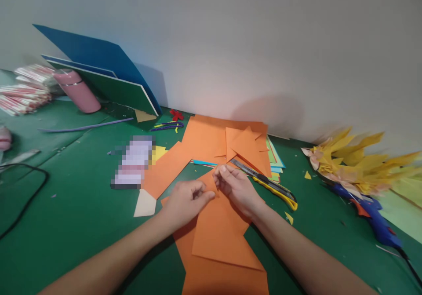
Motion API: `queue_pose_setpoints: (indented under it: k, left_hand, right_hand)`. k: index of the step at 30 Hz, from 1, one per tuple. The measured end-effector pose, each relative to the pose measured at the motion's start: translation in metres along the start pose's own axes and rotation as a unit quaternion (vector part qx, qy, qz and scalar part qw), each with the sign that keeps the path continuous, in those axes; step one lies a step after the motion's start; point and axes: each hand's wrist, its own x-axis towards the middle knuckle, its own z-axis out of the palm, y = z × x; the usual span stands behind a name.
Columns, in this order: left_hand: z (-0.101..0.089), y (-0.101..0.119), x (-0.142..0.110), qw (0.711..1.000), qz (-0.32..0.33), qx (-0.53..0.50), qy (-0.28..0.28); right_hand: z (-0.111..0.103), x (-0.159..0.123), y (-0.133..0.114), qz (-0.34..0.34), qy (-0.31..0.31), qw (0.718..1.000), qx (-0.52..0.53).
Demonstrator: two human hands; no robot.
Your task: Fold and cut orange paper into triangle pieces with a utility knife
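Observation:
Over a pile of orange paper sheets (219,231), my left hand (184,200) is closed, fingers curled and thumb pointing right, on a piece of orange paper (208,181). My right hand (235,187) pinches the same paper from the other side, its fingertips close to the left thumb. The fingers partly hide the paper's shape. Just beyond the right hand lies a yellow and black utility knife (267,183). Cut orange pieces (247,143) rest on a larger orange sheet (204,134) by the wall.
A blurred-out rectangular thing (133,163) lies at left. Behind it are a pink bottle (77,90) and leaning blue and green boards (108,81). At right, a blue glue gun (379,222) lies by yellow paper leaves (352,154). A black cable (42,180) crosses the green table (82,224).

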Motion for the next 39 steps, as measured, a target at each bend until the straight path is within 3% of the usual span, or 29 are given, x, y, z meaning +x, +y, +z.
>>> queue_pose_setpoints:
  k: [8,13,18,21,25,34,39]
  left_hand:
    - [-0.01,-0.005,0.005,0.989,0.002,-0.117,0.094]
    - [-0.014,-0.001,0.006,0.97,-0.042,-0.217,0.104]
    - [-0.024,-0.002,0.011,0.888,-0.14,-0.404,0.17]
    - [-0.035,-0.002,0.017,0.833,-0.158,-0.471,0.243]
    - [-0.049,-0.002,0.022,0.791,-0.153,-0.512,0.298]
    - [-0.051,-0.006,0.025,0.758,-0.121,-0.547,0.334]
    - [-0.043,-0.013,0.028,0.78,-0.08,-0.55,0.289]
  right_hand:
    - [0.0,-0.004,-0.003,0.002,-0.048,0.993,-0.11]
    - [0.0,-0.005,-0.004,-0.014,-0.061,0.988,-0.142]
    - [0.0,-0.005,-0.004,-0.005,-0.055,0.988,-0.142]
    - [-0.001,-0.005,-0.005,-0.001,-0.053,0.988,-0.142]
    - [-0.004,-0.004,-0.007,-0.001,-0.061,0.991,-0.123]
    - [-0.004,-0.005,-0.006,0.034,-0.047,0.995,0.084]
    - [-0.01,-0.006,-0.019,0.009,-0.019,0.992,0.126]
